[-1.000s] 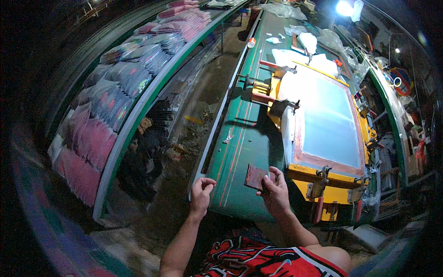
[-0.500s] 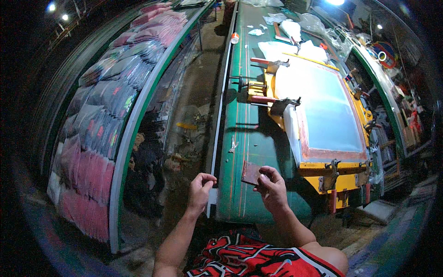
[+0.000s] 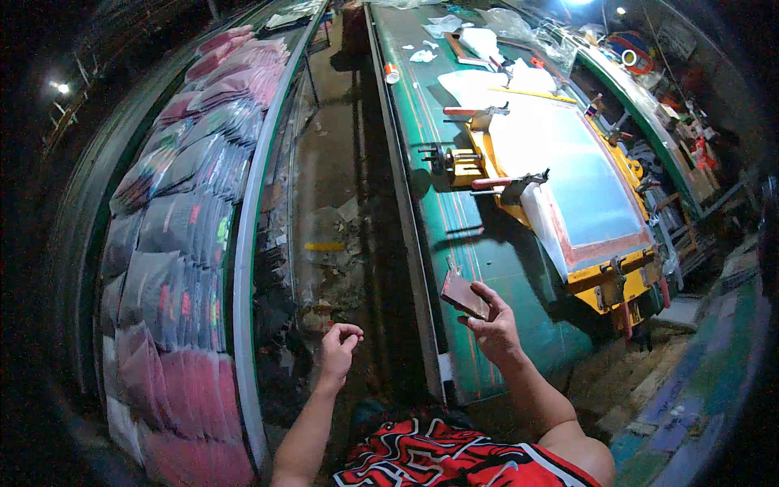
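My right hand (image 3: 497, 328) is raised over the near left part of a long green table (image 3: 519, 280). Between its thumb and fingers it grips a small flat reddish-brown rectangular block (image 3: 462, 294), tilted, clear of the tabletop. My left hand (image 3: 337, 357) hangs above the dark floor gap left of the table. Its fingers are curled toward the thumb, and nothing shows in them. Farther off on the table lies a screen-printing frame (image 3: 607, 245) with a pale blue mesh, held in a yellow metal carrier (image 3: 618, 286) with clamps.
Overlapping printed fabric pieces, grey (image 3: 162, 219) and pink (image 3: 191, 385), cover a long rack on the left. Between rack and table runs a littered floor aisle (image 3: 324, 219). A red-and-white can (image 3: 392, 74) stands at the table's left edge; plastic sheeting (image 3: 511, 23) lies at its far end.
The view has swung left, so the table sits farther right. My left hand has moved left and down, away from the table edge. My right hand still holds the block, now tilted differently.
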### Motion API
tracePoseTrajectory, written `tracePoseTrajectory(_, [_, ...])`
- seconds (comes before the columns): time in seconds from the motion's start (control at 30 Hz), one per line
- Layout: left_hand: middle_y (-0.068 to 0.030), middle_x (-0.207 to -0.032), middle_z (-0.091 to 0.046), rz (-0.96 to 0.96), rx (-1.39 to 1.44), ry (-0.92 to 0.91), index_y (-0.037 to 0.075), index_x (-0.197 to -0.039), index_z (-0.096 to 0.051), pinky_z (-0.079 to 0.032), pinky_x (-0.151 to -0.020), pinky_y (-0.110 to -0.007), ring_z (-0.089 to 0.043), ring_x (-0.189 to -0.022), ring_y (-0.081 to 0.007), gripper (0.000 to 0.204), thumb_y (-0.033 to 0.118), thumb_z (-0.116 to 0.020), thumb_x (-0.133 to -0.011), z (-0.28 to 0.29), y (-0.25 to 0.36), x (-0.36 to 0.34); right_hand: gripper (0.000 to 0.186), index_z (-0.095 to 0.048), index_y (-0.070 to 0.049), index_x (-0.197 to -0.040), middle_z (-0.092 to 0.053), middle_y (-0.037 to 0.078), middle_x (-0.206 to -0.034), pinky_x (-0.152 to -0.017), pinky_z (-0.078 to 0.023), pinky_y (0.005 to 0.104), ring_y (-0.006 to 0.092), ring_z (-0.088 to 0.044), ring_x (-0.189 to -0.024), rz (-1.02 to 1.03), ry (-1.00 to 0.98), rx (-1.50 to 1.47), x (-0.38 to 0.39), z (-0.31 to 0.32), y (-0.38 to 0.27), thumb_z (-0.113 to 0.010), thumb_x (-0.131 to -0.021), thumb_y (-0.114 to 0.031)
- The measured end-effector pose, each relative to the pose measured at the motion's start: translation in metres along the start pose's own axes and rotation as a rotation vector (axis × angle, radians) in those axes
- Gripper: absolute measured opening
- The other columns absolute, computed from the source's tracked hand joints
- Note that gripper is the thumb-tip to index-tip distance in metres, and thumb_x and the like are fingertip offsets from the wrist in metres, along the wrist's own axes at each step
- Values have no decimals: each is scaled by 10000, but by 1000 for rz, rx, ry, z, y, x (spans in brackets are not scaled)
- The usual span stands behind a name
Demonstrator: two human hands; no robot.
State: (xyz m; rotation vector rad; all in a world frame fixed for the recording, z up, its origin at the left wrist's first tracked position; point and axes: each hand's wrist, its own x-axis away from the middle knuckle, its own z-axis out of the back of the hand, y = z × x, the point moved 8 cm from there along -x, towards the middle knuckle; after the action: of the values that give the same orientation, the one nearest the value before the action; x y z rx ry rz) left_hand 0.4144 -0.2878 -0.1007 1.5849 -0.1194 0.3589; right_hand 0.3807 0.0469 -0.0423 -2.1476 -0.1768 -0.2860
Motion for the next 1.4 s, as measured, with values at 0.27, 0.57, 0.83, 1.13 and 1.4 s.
tracePoseTrajectory(0.27, [-70,-992,-675,54,57,-91,-1,-1013,-647,-551,-886,-302,-658,-912,-154,112,-57,-574,-949,36,13,-66,817,-478,18,-1482,-648,154,-1281,-972,-567,430,302,-672,-1147,35,54,-34,3,-18,31,-779,-729,118])
tracePoseTrajectory(0.57, [-74,-990,-698,-63,-94,-440,1,-1035,-655,-534,-877,-304,-665,-907,-153,122,-51,-595,-942,-57,54,-142,622,-481,-41,-1437,-654,129,-1282,-946,-574,456,309,-675,-1134,43,319,-235,25,10,21,-645,-987,-438])
tracePoseTrajectory(0.83, [-60,-1007,-706,-133,-209,-650,0,-1047,-660,-530,-888,-304,-661,-929,-141,105,-7,-600,-962,-153,108,-224,492,-517,-85,-1427,-623,109,-1377,-1032,-520,508,309,-610,-1239,301,350,-497,-20,69,-6,-645,-1014,-321])
tracePoseTrajectory(1.13, [-60,-999,-708,-210,-321,-843,-12,-1053,-661,-528,-876,-302,-655,-920,-131,115,28,-617,-955,-267,144,-298,381,-612,-83,-1340,-706,82,-1268,-892,-607,474,279,-698,-1121,538,545,-456,-52,139,-75,-695,-985,-195])
tracePoseTrajectory(1.4, [-138,-977,-709,-517,-497,-912,-36,-1074,-665,-555,-825,-338,-695,-888,-213,164,43,-619,-938,-343,199,-361,338,-649,-24,-1251,-725,107,-1170,-884,-620,403,229,-717,-1041,683,698,158,-78,169,-184,-732,-923,-25])
